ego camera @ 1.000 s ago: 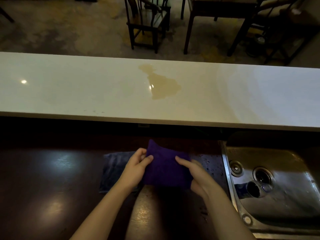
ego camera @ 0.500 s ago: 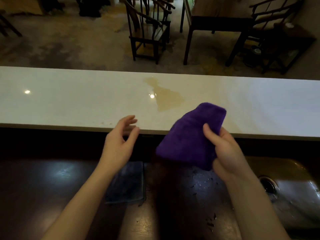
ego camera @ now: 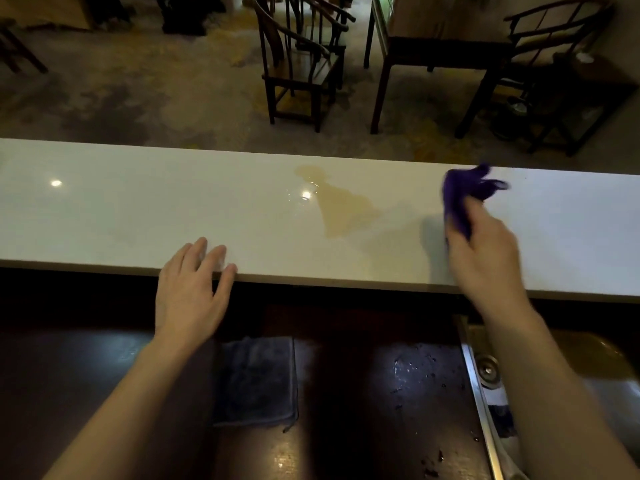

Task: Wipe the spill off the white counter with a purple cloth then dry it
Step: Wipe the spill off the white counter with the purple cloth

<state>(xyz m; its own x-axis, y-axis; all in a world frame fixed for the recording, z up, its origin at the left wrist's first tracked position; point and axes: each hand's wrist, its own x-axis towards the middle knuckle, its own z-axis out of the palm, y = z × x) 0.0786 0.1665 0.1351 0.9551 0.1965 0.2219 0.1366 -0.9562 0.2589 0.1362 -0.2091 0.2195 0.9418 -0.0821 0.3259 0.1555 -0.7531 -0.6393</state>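
A yellowish-brown spill lies on the long white counter, near its middle. My right hand grips a bunched purple cloth over the counter, to the right of the spill and apart from it. The cloth looks blurred. My left hand rests with spread fingers on the counter's near edge, left of the spill, holding nothing.
A folded dark grey-blue cloth lies on the dark lower worktop below the counter. A metal sink sits at the lower right. Beyond the counter stand wooden chairs and a dark table.
My right hand lifted the purple cloth from the lower worktop up over the counter, right of the spill. My left hand let go of it and came to rest on the counter's edge.
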